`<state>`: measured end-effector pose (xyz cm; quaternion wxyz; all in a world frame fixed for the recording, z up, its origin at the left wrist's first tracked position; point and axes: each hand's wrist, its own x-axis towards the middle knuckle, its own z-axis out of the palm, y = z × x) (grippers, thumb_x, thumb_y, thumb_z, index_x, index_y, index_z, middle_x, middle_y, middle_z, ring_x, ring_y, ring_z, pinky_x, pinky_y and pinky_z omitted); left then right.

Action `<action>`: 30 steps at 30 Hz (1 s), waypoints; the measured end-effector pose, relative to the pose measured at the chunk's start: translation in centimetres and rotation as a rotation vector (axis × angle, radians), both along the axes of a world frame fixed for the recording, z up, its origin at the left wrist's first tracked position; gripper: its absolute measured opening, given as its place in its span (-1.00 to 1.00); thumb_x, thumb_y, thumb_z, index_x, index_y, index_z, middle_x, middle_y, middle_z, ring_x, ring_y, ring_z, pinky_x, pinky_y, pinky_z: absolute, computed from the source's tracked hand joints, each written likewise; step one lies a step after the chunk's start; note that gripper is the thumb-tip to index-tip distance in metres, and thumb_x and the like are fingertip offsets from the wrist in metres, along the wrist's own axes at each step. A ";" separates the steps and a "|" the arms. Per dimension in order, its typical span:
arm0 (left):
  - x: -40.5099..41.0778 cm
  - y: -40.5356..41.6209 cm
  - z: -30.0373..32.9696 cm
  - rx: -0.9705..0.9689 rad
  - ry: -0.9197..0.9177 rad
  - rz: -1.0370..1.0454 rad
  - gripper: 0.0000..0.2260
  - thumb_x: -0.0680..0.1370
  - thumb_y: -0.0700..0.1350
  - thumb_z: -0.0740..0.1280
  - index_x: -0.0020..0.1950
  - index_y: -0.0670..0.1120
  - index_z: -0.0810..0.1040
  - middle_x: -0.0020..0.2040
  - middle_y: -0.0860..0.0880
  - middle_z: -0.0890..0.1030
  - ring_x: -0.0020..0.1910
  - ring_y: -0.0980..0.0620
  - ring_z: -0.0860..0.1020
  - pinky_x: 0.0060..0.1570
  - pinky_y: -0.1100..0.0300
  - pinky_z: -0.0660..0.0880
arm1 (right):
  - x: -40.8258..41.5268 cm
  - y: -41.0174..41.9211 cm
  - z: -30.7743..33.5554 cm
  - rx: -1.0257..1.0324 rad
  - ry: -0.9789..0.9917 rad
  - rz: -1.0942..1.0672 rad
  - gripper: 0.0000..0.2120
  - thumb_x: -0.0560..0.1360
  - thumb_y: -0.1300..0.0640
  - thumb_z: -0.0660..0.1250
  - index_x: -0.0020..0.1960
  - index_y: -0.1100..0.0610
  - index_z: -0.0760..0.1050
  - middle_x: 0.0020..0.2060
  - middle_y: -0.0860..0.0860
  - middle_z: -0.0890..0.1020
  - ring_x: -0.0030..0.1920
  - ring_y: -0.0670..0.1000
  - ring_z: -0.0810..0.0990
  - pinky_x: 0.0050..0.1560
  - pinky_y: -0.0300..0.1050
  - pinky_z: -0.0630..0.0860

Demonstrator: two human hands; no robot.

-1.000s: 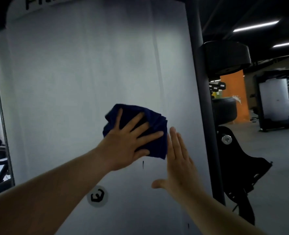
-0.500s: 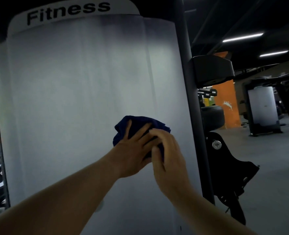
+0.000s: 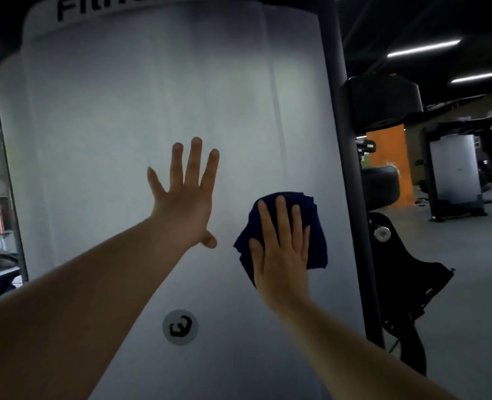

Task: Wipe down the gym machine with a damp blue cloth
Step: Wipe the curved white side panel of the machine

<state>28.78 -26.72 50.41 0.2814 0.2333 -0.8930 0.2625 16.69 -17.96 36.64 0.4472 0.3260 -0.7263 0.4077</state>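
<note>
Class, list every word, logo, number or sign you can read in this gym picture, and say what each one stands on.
"Fitn": black letters on the curved band atop the white machine panel; the word is cut off by the frame's top edge.
Round grey badge low on the panel: a black angular logo, no readable letters.
Orange pillar behind: a pale mark, too blurred to read.

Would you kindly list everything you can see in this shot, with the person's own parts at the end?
Machine panel: one, white, fills the centre, black lettering along its top.
Round logo badge: one, grey with a black mark, low on the panel.
Black post: one, along the panel's right edge.
Orange pillar: one, background right.
Second machine: one, white panel in a black frame, far right.
Ceiling lights: two strips, white, upper right.
Blue cloth: one, dark blue, against the panel.
Left hand: spread flat on the panel.
Right hand: flat, pressing the cloth.
</note>
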 end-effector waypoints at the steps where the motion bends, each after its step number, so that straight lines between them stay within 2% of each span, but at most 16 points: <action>1: -0.1 0.2 -0.1 0.019 0.000 0.001 0.39 0.24 0.23 0.58 0.43 -0.05 -0.60 0.40 -0.13 -0.63 0.45 -0.25 -0.50 0.40 -0.41 -0.14 | -0.7 0.8 -1.2 0.057 0.036 0.024 -0.47 0.65 -0.11 -0.13 0.60 -0.12 -0.12 0.60 -0.06 -0.07 0.59 0.06 -0.19 0.54 0.18 -0.13; 3: -0.1 0.1 -0.3 0.034 0.005 0.003 0.40 0.23 0.21 0.59 0.44 -0.06 -0.59 0.41 -0.13 -0.62 0.45 -0.26 -0.50 0.39 -0.43 -0.09 | -2.3 2.1 -0.8 0.098 0.089 0.061 -0.46 0.63 -0.11 -0.08 0.59 -0.14 -0.09 0.59 -0.10 -0.08 0.58 0.02 -0.22 0.55 0.18 -0.16; 7: -0.3 0.6 -0.3 0.084 -0.001 0.020 0.43 0.19 0.19 0.62 0.42 -0.05 -0.61 0.39 -0.12 -0.65 0.43 -0.25 -0.52 0.36 -0.49 -0.03 | -3.0 1.4 3.6 -0.043 0.018 0.022 -0.43 0.60 -0.12 -0.12 0.60 -0.10 -0.07 0.60 -0.06 -0.08 0.58 0.03 -0.21 0.54 0.13 -0.23; 9: -0.8 1.4 -0.4 0.148 -0.019 0.061 0.48 0.15 0.23 0.62 0.37 -0.07 -0.66 0.35 -0.14 -0.68 0.40 -0.27 -0.55 0.33 -0.51 -0.04 | -2.7 0.9 2.4 -0.070 0.021 0.013 -0.46 0.63 -0.10 -0.13 0.60 -0.08 -0.10 0.60 -0.04 -0.08 0.58 0.04 -0.20 0.55 0.15 -0.21; 13: -1.8 2.7 -1.1 0.210 -0.025 0.133 0.49 0.15 0.27 0.60 0.28 -0.15 -0.71 0.31 -0.21 -0.70 0.38 -0.34 -0.56 0.30 -0.53 0.03 | -2.7 2.2 -3.4 0.062 0.121 0.044 -0.49 0.66 -0.03 -0.07 0.60 -0.08 -0.03 0.60 -0.07 -0.05 0.59 0.02 -0.15 0.54 0.22 -0.09; 16: -2.2 2.6 -1.5 0.187 -0.005 0.154 0.50 0.15 0.27 0.60 0.26 -0.18 -0.72 0.30 -0.25 -0.70 0.38 -0.37 -0.54 0.30 -0.51 0.07 | -3.6 2.3 1.2 0.006 0.103 0.067 -0.49 0.64 -0.04 -0.09 0.59 -0.10 0.00 0.59 -0.11 -0.05 0.58 -0.02 -0.18 0.55 0.16 -0.18; 18: -2.5 2.8 -1.6 0.178 0.014 0.166 0.51 0.15 0.25 0.62 0.26 -0.22 -0.72 0.31 -0.29 -0.67 0.40 -0.40 -0.49 0.31 -0.48 0.13 | -3.9 1.9 5.7 -0.061 0.066 0.055 -0.47 0.62 -0.07 -0.14 0.59 -0.12 -0.03 0.59 -0.10 -0.05 0.58 -0.02 -0.20 0.55 0.11 -0.24; 20: -2.7 2.9 -1.9 0.143 0.042 0.161 0.49 0.20 0.18 0.64 0.27 -0.23 -0.71 0.33 -0.34 -0.63 0.42 -0.45 -0.43 0.31 -0.43 0.21 | -3.9 1.5 6.8 -0.108 0.090 0.056 -0.49 0.64 -0.07 -0.14 0.58 -0.14 -0.08 0.59 -0.09 -0.03 0.59 -0.02 -0.17 0.55 0.10 -0.22; 23: -2.8 2.9 -2.1 0.088 0.048 0.106 0.37 0.34 0.04 0.59 0.29 -0.06 -0.74 0.33 -0.39 -0.61 0.42 -0.49 -0.40 0.29 -0.41 0.28 | -3.6 1.7 2.2 -0.085 0.128 0.066 -0.50 0.66 -0.05 -0.14 0.57 -0.18 -0.14 0.60 -0.11 -0.07 0.59 -0.02 -0.15 0.56 0.13 -0.15; 25: -2.9 3.0 -2.0 0.075 0.022 0.118 0.34 0.37 0.02 0.57 0.30 -0.01 -0.73 0.32 -0.42 -0.60 0.40 -0.52 -0.40 0.28 -0.41 0.30 | -3.9 2.2 0.5 -0.027 0.121 0.068 -0.50 0.65 -0.05 -0.13 0.58 -0.19 -0.13 0.59 -0.15 -0.11 0.58 -0.04 -0.18 0.55 0.13 -0.17; 30: -3.7 3.8 -1.8 0.105 0.002 0.176 0.34 0.37 -0.02 0.57 0.24 -0.06 -0.76 0.29 -0.48 -0.59 0.38 -0.56 -0.40 0.27 -0.39 0.34 | -4.9 1.8 9.3 -0.118 0.033 0.009 -0.47 0.58 -0.12 -0.22 0.54 -0.21 -0.18 0.59 -0.09 -0.07 0.58 -0.03 -0.20 0.55 0.11 -0.22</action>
